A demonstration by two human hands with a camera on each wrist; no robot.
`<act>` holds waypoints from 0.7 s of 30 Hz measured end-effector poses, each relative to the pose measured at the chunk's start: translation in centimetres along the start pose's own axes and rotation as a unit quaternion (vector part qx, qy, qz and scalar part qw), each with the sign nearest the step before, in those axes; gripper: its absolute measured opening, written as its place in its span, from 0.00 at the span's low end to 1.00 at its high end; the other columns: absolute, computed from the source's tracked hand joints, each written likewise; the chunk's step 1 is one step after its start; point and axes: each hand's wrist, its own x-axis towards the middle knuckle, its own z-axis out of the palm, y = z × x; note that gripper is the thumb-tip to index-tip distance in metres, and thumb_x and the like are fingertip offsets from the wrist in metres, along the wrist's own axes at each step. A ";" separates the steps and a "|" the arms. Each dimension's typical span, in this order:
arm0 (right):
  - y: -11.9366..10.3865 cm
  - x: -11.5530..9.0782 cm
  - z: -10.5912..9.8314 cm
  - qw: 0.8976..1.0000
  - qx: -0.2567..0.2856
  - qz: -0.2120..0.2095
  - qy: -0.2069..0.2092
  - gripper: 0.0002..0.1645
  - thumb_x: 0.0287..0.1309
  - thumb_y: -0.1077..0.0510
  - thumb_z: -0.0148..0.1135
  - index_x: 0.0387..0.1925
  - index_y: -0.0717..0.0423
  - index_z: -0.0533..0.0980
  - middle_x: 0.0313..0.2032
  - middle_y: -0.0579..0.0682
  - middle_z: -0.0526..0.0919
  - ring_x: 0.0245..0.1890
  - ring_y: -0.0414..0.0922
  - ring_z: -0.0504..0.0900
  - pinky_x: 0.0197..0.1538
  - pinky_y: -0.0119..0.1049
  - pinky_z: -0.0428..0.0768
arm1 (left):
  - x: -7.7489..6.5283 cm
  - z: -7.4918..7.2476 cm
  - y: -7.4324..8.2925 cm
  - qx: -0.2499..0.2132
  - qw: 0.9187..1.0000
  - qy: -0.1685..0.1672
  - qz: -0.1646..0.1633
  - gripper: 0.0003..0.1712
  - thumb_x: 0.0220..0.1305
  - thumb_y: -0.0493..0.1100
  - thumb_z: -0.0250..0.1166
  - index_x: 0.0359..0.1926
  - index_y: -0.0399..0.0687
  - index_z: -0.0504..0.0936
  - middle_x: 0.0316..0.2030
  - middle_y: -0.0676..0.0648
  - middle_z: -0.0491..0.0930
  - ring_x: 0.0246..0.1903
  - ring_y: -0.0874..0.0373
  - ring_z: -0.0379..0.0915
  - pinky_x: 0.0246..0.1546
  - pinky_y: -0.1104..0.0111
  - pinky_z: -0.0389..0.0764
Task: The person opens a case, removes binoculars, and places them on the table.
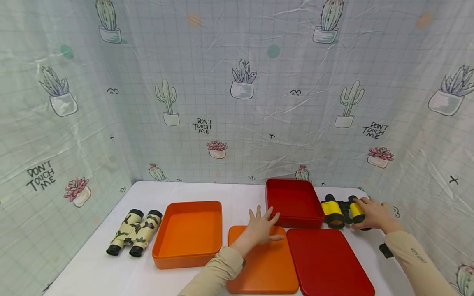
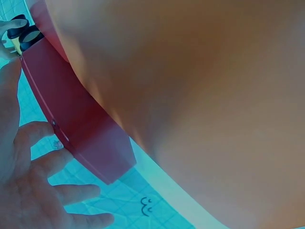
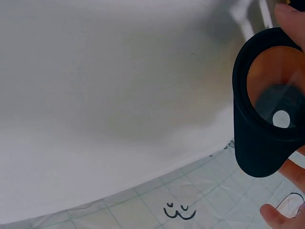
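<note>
At the right of the head view, yellow-and-black binoculars (image 1: 335,212) sit beside the red box (image 1: 296,222). My right hand (image 1: 374,214) grips their right barrel; the right wrist view shows the dark rim and glass of a lens (image 3: 274,86) between thumb and fingers. With fingers spread, my left hand (image 1: 259,227) is above the orange lid (image 1: 264,271), its fingertips close to the front wall of the red box. In the left wrist view, the left fingers (image 2: 52,162) overlap the edge of that box and hold nothing.
Camouflage-patterned binoculars (image 1: 134,232) lie at the left, next to an orange box (image 1: 187,261). A red lid (image 1: 329,263) lies flat right of the orange lid. A small black object (image 1: 386,250) is near my right sleeve. Patterned curtains (image 1: 222,102) surround the white table (image 1: 244,197).
</note>
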 end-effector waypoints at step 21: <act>0.5 -0.1 1.5 1.000 -0.006 0.015 -0.018 0.54 0.25 0.34 0.69 0.51 0.67 0.68 0.44 0.69 0.74 0.44 0.65 0.70 0.42 0.76 0.58 | 0.0 0.1 0.0 -0.004 1.000 0.004 -0.001 0.41 0.52 0.71 0.50 0.65 0.62 0.58 0.65 0.49 0.58 0.62 0.38 0.55 0.56 0.43 0.62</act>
